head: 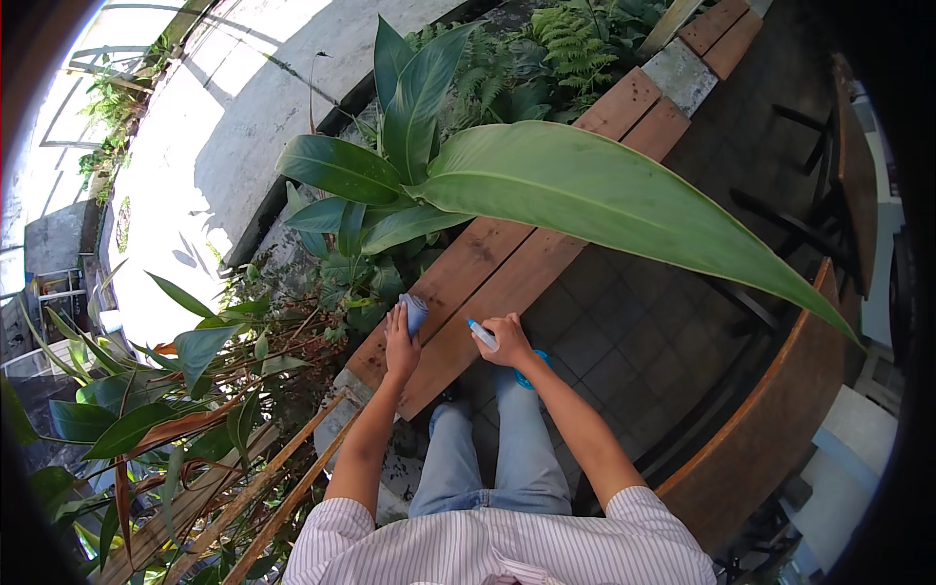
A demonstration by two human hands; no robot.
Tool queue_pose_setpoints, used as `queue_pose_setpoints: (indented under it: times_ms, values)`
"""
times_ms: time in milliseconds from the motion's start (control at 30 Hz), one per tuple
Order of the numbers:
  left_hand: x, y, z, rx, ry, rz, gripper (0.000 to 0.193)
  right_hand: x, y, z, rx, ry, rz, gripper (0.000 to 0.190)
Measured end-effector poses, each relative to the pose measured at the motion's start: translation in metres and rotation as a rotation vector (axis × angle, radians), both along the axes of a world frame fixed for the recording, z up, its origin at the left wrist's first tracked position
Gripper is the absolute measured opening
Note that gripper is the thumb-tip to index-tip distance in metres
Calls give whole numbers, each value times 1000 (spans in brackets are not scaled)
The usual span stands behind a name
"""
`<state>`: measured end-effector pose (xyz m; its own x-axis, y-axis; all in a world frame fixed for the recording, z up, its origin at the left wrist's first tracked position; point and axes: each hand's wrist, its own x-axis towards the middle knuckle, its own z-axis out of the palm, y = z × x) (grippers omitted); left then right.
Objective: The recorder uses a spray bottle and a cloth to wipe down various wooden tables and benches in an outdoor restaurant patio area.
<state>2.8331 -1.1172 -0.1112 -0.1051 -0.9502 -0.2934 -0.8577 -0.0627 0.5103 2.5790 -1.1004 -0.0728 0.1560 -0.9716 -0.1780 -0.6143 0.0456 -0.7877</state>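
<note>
Over the near end of a wooden plank bench [468,292], my left hand [402,342] holds a bunched grey-blue cloth [414,313]. The cloth is at the planks near their plant-side edge; whether it presses on the wood I cannot tell. To the right, my right hand [506,341] grips a small clear spray bottle with a blue nozzle [480,333], tilted toward the bench. Dark specks mark the wood around the cloth. A blue object [532,369], partly hidden, shows behind my right wrist.
A long broad leaf [585,183] arches over the bench from a leafy plant. More plants and wooden rails [292,490] crowd the left. Wooden tables [775,409] and dark chair legs stand at the right on a dark tiled floor [607,322].
</note>
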Motion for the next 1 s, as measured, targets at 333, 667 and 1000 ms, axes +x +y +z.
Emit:
queue_pose_setpoints:
  times_ms: [333, 667, 1000]
  values:
    - [-88, -4, -55, 145, -106, -262, 77, -93, 36, 2, 63, -37, -213, 22]
    - [-71, 94, -20, 665, -158, -432, 74, -96, 39, 16, 49, 54, -256, 24]
    - [-49, -11, -11, 407, -199, -64, 63, -56, -34, 29, 89, -104, -238, 23]
